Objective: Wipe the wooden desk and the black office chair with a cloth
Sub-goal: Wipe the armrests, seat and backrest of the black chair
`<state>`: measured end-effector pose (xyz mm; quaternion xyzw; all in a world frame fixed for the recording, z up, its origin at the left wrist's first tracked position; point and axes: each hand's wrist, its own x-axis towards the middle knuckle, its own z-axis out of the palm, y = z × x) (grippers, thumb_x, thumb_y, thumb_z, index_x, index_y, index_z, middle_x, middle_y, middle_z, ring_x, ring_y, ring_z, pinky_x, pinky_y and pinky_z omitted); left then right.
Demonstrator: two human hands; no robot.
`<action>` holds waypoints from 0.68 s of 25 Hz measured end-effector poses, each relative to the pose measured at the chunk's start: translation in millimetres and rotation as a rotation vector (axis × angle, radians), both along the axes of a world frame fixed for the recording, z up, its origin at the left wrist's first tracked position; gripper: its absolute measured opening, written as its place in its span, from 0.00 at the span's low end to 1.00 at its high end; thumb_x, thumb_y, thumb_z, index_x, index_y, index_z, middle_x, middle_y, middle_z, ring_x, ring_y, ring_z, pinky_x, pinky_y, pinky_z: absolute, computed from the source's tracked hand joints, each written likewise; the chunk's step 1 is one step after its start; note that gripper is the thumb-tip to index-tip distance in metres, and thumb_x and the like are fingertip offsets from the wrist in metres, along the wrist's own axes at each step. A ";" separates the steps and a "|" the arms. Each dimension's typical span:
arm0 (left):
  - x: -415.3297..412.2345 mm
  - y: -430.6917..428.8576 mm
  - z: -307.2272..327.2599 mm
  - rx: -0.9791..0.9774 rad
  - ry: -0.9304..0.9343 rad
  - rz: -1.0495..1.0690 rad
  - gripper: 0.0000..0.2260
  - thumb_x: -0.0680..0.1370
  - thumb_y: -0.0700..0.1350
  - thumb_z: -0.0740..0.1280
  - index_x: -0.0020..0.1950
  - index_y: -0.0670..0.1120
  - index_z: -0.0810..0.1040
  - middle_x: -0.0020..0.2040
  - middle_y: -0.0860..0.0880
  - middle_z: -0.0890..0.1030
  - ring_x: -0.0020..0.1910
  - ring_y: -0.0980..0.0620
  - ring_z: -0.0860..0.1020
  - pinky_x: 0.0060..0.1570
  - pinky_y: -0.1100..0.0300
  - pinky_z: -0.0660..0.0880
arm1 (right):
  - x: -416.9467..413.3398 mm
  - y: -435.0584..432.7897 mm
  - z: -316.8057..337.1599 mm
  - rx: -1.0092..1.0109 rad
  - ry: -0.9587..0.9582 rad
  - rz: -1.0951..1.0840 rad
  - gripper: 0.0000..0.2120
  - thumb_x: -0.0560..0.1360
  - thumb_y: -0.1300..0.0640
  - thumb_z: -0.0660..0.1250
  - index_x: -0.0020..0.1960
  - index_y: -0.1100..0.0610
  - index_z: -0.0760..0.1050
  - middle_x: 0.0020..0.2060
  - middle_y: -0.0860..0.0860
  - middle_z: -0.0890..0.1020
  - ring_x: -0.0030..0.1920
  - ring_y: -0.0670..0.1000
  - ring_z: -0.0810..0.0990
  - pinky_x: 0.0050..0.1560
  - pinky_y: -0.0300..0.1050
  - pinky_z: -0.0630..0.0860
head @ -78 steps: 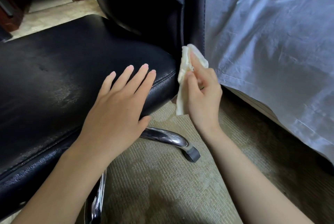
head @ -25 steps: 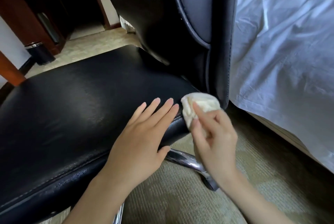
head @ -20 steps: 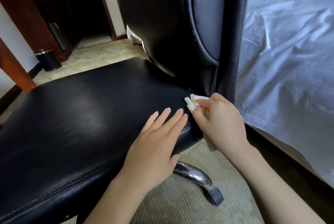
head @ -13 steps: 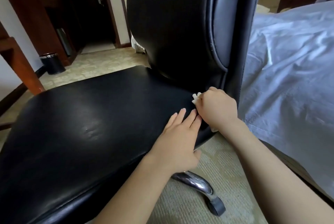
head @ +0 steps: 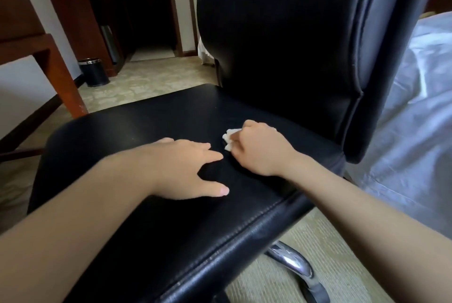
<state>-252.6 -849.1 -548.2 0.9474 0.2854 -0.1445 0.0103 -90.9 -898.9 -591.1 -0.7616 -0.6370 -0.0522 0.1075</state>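
On the seat [head: 137,129] of the black office chair [head: 264,97], toward its rear right, lies the white cloth [head: 228,140]. It is bunched into a small wad, and only a corner shows past the knuckles. The right hand [head: 260,149] has its fingers curled tight round it and presses it onto the leather. The left hand [head: 188,168] lies flat just beside it, fingers straight and thumb spread, holding nothing. It seems to be steadying the chair.

The likeliest fault is poor coverage. So small a wad touches only a narrow strip of leather, so a sweep across the broad seat could leave streaks or skipped patches. The fold where the seat meets the backrest [head: 281,28] would be easy to miss. The flat left hand also sits in the path of any stroke toward the left, and the cloth would bump its fingertips unless that hand lifts.

The chair stands on a chrome leg [head: 291,262] with a caster [head: 318,290] on carpet [head: 342,249]. A hard push could roll or swivel it, perhaps into the white bed sheet [head: 415,119] close on the right.

Farther off on the left are the wooden desk [head: 31,33] and a small black waste bin [head: 94,72]. Whether the desk has been wiped cannot be judged from this view.
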 end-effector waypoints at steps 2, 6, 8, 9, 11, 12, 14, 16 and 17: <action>-2.5 10.8 5.4 -0.048 -0.031 -0.018 0.30 0.76 0.66 0.56 0.76 0.62 0.51 0.78 0.59 0.50 0.76 0.56 0.52 0.73 0.57 0.48 | -6.1 10.8 3.9 -0.075 0.150 0.051 0.16 0.80 0.49 0.55 0.57 0.56 0.77 0.52 0.54 0.75 0.55 0.56 0.75 0.57 0.49 0.72; 0.2 26.3 37.9 -0.167 -0.086 -0.011 0.26 0.78 0.61 0.58 0.75 0.64 0.54 0.77 0.61 0.55 0.75 0.56 0.58 0.72 0.58 0.55 | 5.1 14.0 45.0 -0.240 0.988 -0.075 0.13 0.79 0.54 0.61 0.47 0.60 0.81 0.31 0.44 0.79 0.37 0.44 0.77 0.36 0.35 0.71; 2.8 31.0 67.3 -0.243 -0.125 0.011 0.26 0.79 0.60 0.59 0.75 0.65 0.54 0.75 0.63 0.58 0.73 0.57 0.62 0.71 0.57 0.60 | 11.3 12.2 78.5 -0.275 1.395 -0.159 0.11 0.79 0.59 0.61 0.51 0.58 0.82 0.29 0.40 0.80 0.33 0.43 0.77 0.34 0.35 0.71; 4.0 30.5 85.2 -0.287 -0.143 0.033 0.27 0.78 0.60 0.59 0.75 0.65 0.53 0.75 0.64 0.58 0.72 0.57 0.63 0.70 0.57 0.62 | 13.4 12.0 96.1 -0.256 1.629 -0.195 0.12 0.80 0.59 0.60 0.55 0.59 0.81 0.31 0.41 0.81 0.33 0.46 0.77 0.36 0.37 0.72; 5.6 27.0 125.2 -0.377 -0.180 0.089 0.28 0.78 0.61 0.59 0.75 0.65 0.52 0.75 0.64 0.58 0.73 0.58 0.61 0.70 0.58 0.62 | 19.6 11.7 134.8 -0.117 2.084 -0.292 0.13 0.80 0.57 0.59 0.55 0.62 0.79 0.36 0.47 0.80 0.35 0.48 0.76 0.47 0.40 0.72; 6.5 25.6 148.1 -0.417 -0.195 0.111 0.28 0.78 0.61 0.60 0.75 0.65 0.53 0.75 0.64 0.58 0.74 0.59 0.59 0.70 0.58 0.61 | 23.0 9.6 157.4 -0.032 2.233 -0.338 0.13 0.80 0.57 0.59 0.50 0.64 0.78 0.36 0.49 0.79 0.36 0.48 0.77 0.49 0.41 0.73; 10.3 26.5 209.0 -0.469 -0.222 0.156 0.27 0.78 0.61 0.60 0.75 0.65 0.53 0.75 0.63 0.58 0.74 0.60 0.57 0.71 0.60 0.59 | 26.8 3.6 214.1 0.095 2.387 -0.442 0.12 0.79 0.59 0.59 0.42 0.63 0.75 0.34 0.52 0.77 0.34 0.49 0.78 0.40 0.44 0.79; 14.1 24.3 270.2 -0.470 -0.224 0.169 0.27 0.78 0.61 0.60 0.75 0.65 0.55 0.75 0.61 0.59 0.74 0.60 0.58 0.70 0.60 0.59 | 26.9 -6.3 265.4 0.122 2.513 -0.546 0.06 0.74 0.60 0.63 0.42 0.63 0.75 0.33 0.55 0.77 0.33 0.51 0.78 0.34 0.43 0.80; 19.0 25.2 310.1 -0.450 -0.209 0.181 0.26 0.78 0.61 0.60 0.75 0.64 0.56 0.75 0.60 0.60 0.74 0.59 0.59 0.70 0.60 0.60 | 30.2 -11.7 298.1 0.110 2.596 -0.579 0.06 0.71 0.61 0.65 0.44 0.64 0.76 0.34 0.57 0.78 0.35 0.51 0.78 0.33 0.41 0.79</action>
